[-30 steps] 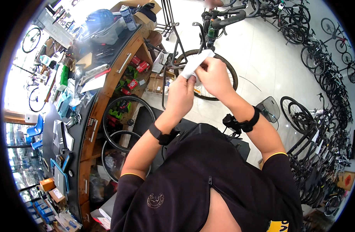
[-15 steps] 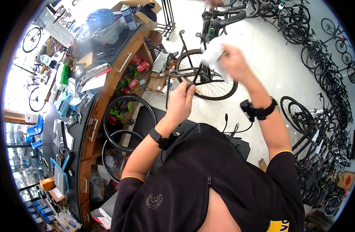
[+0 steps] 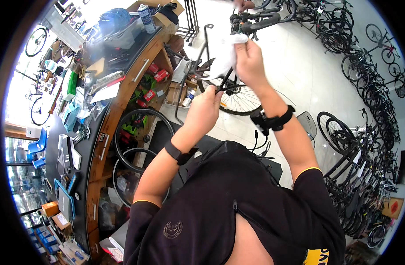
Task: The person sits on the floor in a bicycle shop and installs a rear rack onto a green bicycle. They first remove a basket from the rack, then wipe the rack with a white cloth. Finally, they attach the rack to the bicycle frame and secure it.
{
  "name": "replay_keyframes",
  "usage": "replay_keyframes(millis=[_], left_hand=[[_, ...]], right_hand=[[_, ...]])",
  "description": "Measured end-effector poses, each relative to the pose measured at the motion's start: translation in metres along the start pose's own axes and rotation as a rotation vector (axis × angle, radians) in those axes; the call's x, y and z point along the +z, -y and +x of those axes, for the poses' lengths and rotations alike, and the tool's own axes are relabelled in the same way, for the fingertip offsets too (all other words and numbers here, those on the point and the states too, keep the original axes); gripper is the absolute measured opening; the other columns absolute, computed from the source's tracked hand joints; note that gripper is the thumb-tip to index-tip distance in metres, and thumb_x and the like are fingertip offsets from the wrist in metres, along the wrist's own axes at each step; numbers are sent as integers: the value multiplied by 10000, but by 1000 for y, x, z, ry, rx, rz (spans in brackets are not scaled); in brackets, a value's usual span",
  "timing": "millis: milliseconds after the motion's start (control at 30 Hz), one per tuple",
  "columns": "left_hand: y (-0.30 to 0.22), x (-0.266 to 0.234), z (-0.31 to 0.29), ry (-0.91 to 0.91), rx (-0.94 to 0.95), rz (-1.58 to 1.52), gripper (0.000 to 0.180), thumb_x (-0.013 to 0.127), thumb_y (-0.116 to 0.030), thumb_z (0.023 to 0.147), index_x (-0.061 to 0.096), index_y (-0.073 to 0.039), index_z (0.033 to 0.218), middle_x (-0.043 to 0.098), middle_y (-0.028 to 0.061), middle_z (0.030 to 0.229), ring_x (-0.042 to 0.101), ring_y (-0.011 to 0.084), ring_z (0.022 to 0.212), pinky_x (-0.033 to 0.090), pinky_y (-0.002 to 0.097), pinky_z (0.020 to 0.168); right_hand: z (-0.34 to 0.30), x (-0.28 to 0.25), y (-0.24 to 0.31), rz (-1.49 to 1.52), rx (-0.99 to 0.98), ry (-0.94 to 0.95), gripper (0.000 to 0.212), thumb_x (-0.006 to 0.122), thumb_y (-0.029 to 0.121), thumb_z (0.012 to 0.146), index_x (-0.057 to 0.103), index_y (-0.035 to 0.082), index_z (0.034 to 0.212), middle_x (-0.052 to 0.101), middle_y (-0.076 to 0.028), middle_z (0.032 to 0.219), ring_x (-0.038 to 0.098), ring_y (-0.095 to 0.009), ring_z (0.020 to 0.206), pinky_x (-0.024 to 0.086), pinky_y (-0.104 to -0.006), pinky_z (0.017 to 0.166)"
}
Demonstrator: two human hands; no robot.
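Note:
My left hand point(image 3: 201, 110) is closed, thumb and fingers pinching the near end of a thin dark rod point(image 3: 226, 78); its exact kind does not show. Up and to the right, my right hand point(image 3: 252, 64) grips a crumpled white cloth point(image 3: 224, 55), possibly paper. The cloth hangs over the far part of the rod and hides it. Beyond my hands stands a bicycle wheel point(image 3: 243, 102) with a black tyre, partly covered by the cloth and my right hand. Left of the rod is a dark bent bar point(image 3: 183, 86).
A wooden workbench point(image 3: 118, 104) with a cluttered dark top runs along the left, carrying a spray can point(image 3: 146, 18). Two loose wheels lean against it, one a black rim point(image 3: 118, 132). Another person's hand point(image 3: 243, 5) is near a handlebar point(image 3: 262, 21). Bicycles point(image 3: 365, 84) line the right.
My right hand has moved left and slightly up with the white cloth, which was blurred before and now hangs wider. My left hand keeps its grip. The dark bent bar has shifted left.

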State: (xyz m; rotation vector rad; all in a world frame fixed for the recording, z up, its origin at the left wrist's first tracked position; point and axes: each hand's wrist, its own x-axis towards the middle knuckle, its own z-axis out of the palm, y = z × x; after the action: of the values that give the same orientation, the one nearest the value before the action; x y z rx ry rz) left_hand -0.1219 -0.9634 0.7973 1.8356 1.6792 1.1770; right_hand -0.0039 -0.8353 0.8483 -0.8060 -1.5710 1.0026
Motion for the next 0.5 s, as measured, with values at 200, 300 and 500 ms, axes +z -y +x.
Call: replay_keyframes(millis=[200,300,500], left_hand=[[20,9,-10,-18,27,114,143,537,-140,935,521,2,943,598,238,746,573,439,705,433,490,603],[20,14,-12,-55,51,53,145,553,-141,928,526,1,917,591,239,735,568,439,689,433,480,597],[25,5,-6,19,-16,-127,136,572,-114,914,546,19,914,600,237,757,582,434,720,458,431,604]], right_hand=[[17,4,14,142,482,-13,380,457,250,969,599,-30,755,560,-60,568,495,-147,503,402,-332,500],[17,7,-5,-259,306,29,408,451,227,934,556,-81,689,520,-128,562,498,-195,550,404,-387,542],[-8,-5,-32,-331,-36,33,347,459,225,962,556,-69,805,563,-189,641,541,-251,576,438,-380,592]])
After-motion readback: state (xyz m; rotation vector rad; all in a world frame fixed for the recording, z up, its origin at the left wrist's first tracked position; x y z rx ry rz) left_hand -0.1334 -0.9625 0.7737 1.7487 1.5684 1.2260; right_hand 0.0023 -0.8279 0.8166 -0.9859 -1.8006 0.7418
